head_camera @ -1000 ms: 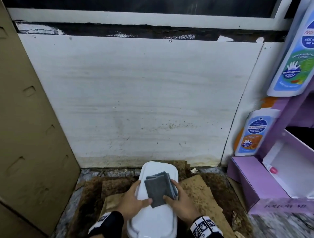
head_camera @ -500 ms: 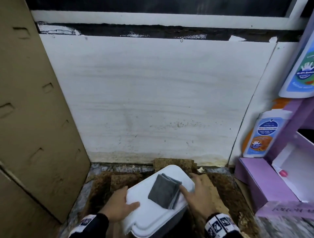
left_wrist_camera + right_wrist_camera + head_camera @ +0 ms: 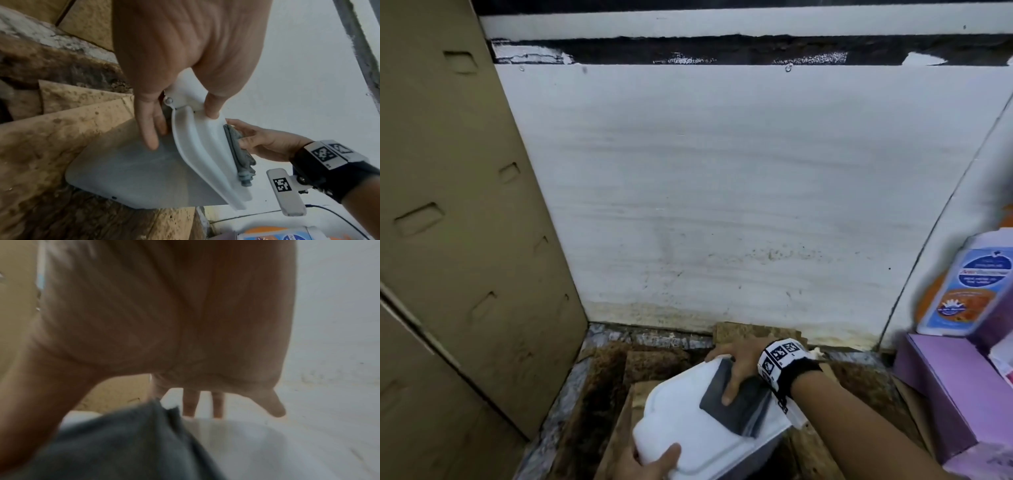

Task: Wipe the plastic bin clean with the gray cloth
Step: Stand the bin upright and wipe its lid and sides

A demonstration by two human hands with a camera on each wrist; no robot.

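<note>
The white plastic bin (image 3: 688, 431) sits tilted on the floor at the bottom centre, lid closed. A folded gray cloth (image 3: 739, 407) lies on the far right part of the lid. My right hand (image 3: 736, 370) lies flat on the cloth, thumb on the fabric, fingers reaching past the lid's far corner. In the right wrist view the cloth (image 3: 123, 444) shows under the blurred palm. My left hand (image 3: 654, 460) grips the bin's near end. In the left wrist view its thumb presses the lid (image 3: 197, 146) by the hinge and its fingers (image 3: 150, 129) lie along the bin's grey side.
Tall cardboard boxes (image 3: 465, 240) close off the left. A white wall panel (image 3: 722, 188) stands just behind the bin. A purple box (image 3: 955, 387) and a soap bottle (image 3: 969, 291) stand at the right. Stained cardboard pieces (image 3: 654, 363) cover the floor.
The bin has swung and tilted, its far end now toward the right. My right hand moved from the lid's side onto the cloth. My left hand slid to the near end.
</note>
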